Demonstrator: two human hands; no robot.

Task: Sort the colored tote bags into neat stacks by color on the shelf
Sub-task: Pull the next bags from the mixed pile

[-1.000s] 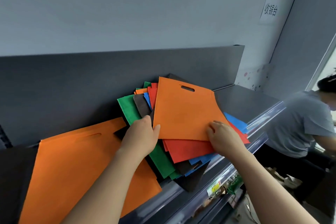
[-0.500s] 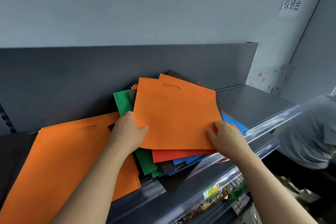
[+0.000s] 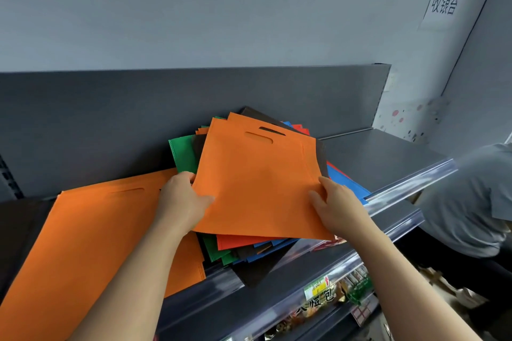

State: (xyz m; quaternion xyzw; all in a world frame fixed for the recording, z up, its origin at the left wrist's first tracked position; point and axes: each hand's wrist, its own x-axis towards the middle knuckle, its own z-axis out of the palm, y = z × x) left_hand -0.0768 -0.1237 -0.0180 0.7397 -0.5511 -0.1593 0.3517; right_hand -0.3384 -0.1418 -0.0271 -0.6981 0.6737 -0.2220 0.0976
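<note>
An orange tote bag (image 3: 257, 180) with a cut-out handle is held flat above a mixed pile of bags (image 3: 249, 249) in green, red, blue and dark brown. My left hand (image 3: 184, 202) grips the bag's left edge and my right hand (image 3: 339, 206) grips its lower right edge. A second orange bag (image 3: 91, 238) lies flat on the dark grey shelf (image 3: 388, 158) to the left of the pile. Another orange bag edge (image 3: 238, 117) peeks out behind the held one.
A person in a grey shirt (image 3: 471, 202) bends at the right, beside the shelf's end. The shelf has a clear plastic front rail (image 3: 410, 183). Packaged goods (image 3: 332, 302) fill a lower shelf. A paper sign (image 3: 443, 4) hangs on the wall.
The orange bag has been pulled left and toward me off the pile, both hands still on its edges. The view has shifted slightly left.
</note>
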